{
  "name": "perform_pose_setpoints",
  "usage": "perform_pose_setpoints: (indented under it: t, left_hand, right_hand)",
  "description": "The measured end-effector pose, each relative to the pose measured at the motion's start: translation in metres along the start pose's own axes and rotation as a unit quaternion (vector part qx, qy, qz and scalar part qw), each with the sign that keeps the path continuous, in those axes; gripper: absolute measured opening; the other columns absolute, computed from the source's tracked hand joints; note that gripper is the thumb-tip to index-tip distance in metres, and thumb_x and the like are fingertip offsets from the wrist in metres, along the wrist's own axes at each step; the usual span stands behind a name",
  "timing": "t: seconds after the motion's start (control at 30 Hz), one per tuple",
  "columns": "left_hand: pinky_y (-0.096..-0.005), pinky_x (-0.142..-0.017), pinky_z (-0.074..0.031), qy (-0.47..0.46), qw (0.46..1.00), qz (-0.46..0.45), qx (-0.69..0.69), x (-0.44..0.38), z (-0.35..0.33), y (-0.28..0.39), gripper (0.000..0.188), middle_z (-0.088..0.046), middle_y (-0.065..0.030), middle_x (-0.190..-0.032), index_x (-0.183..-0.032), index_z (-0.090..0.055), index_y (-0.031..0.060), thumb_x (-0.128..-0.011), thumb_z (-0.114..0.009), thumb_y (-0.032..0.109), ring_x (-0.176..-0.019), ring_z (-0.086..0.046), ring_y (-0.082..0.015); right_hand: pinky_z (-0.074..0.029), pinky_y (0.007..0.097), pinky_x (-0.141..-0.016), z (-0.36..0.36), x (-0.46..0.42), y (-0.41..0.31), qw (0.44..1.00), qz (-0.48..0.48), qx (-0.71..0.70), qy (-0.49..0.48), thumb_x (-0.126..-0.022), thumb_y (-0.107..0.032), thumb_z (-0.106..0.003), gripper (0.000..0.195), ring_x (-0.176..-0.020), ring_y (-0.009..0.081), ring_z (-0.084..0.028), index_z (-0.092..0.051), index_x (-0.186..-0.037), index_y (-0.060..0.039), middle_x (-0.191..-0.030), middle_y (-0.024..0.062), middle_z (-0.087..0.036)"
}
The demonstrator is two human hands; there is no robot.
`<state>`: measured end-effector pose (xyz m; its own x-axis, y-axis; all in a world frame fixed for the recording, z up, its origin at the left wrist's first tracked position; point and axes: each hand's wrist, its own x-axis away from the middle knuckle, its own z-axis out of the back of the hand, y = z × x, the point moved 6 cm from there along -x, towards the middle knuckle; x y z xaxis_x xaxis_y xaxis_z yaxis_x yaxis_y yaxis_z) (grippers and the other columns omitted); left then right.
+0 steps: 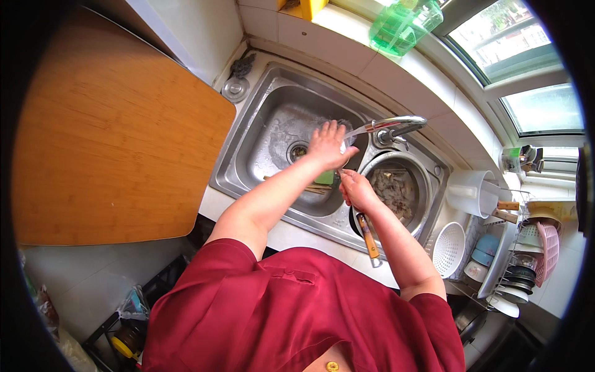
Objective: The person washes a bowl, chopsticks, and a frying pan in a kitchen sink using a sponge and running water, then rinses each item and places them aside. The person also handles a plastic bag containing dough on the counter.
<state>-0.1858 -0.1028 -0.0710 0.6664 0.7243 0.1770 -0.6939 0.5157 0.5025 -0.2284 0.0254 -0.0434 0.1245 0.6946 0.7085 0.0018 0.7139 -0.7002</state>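
Over the steel sink basin (260, 139), my left hand (329, 146) has its fingers spread beside the water stream from the chrome faucet (399, 122). My right hand (357, 189) is curled at the divider between the basins; a small thin part shows at its fingertips, but what it holds cannot be made out. Beneath my hands, a green item (325, 177) and thin wooden sticks (318, 189) lie in the basin. To the right, a metal pot (423, 186) contains wet brownish matter. A knife's wooden handle (368, 237) extends over the sink's front edge, below my right hand.
A large wooden board (125, 139) stands at the left. Behind the sink, a green transparent bottle (404, 28) rests on the sill. At the right are a white pitcher (469, 193), a white colander (448, 249) and a rack of dishes (504, 260). A glass lid (235, 89) lies near the back corner.
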Motion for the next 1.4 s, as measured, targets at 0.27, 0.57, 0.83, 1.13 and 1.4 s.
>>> perform_pose_setpoints:
  t: [0.27,0.57,0.83,1.13,1.4]
  left_hand:
    - [-0.0426,-0.098,-0.038,0.144,0.974,0.076,0.157,-0.018,0.011,-0.057,0.062,-0.049,-0.0229,-0.127,-0.13,-0.044,0.0035,-0.087,-0.051,0.048,-0.118,-0.047,-0.0364]
    - [-0.0377,-0.075,-0.051,-0.126,0.722,0.279,0.62,0.059,-0.038,-0.028,0.078,-0.056,-0.0137,-0.107,-0.145,-0.001,0.0137,-0.092,-0.053,0.037,-0.078,-0.064,-0.0208]
    - [-0.0303,-0.059,-0.05,-0.217,0.732,0.19,0.617,0.101,-0.027,-0.052,0.061,-0.062,-0.0103,-0.09,-0.142,-0.016,0.0176,-0.094,-0.048,0.036,-0.071,-0.062,-0.015]
    - [-0.0441,-0.068,-0.049,0.05,0.982,-0.042,0.176,0.09,0.027,-0.103,0.022,-0.064,-0.0145,-0.091,-0.106,-0.05,0.0099,-0.09,-0.052,0.025,-0.08,-0.062,-0.0355]
    - [-0.0384,-0.071,-0.049,0.014,0.972,-0.056,0.229,0.088,-0.009,-0.145,0.02,-0.063,-0.0139,-0.093,-0.104,-0.051,0.0072,-0.087,-0.058,0.015,-0.086,-0.062,-0.0311]
  right_hand:
    - [-0.046,0.0348,-0.055,-0.009,-0.01,0.007,0.974,0.125,0.137,0.132,-0.093,-0.023,-0.043,0.032,-0.055,0.0204,-0.057,-0.056,-0.111,-0.0005,-0.064,0.0092,-0.058]
    - [-0.033,0.0264,-0.042,-0.009,-0.1,0.015,0.957,0.082,-0.227,0.157,-0.095,-0.044,-0.042,0.042,-0.045,0.0113,-0.038,-0.042,-0.072,-0.0094,-0.057,0.0002,-0.043]
    - [-0.027,0.0276,-0.041,-0.041,-0.12,-0.006,0.89,0.023,-0.443,0.109,-0.093,-0.054,-0.033,0.051,-0.044,0.0144,-0.034,-0.033,-0.061,-0.0143,-0.054,0.0,-0.035]
    - [-0.041,0.0477,-0.093,-0.011,-0.139,-0.071,0.764,0.112,-0.625,-0.115,-0.087,-0.047,-0.043,0.053,-0.114,0.0323,-0.052,-0.054,-0.116,-0.0039,-0.119,0.0202,-0.055]
    - [-0.05,0.0361,-0.082,0.033,-0.074,-0.089,0.934,0.092,-0.332,-0.09,-0.082,-0.025,-0.066,0.054,-0.104,0.0214,-0.057,-0.048,-0.127,-0.004,-0.115,0.0123,-0.059]
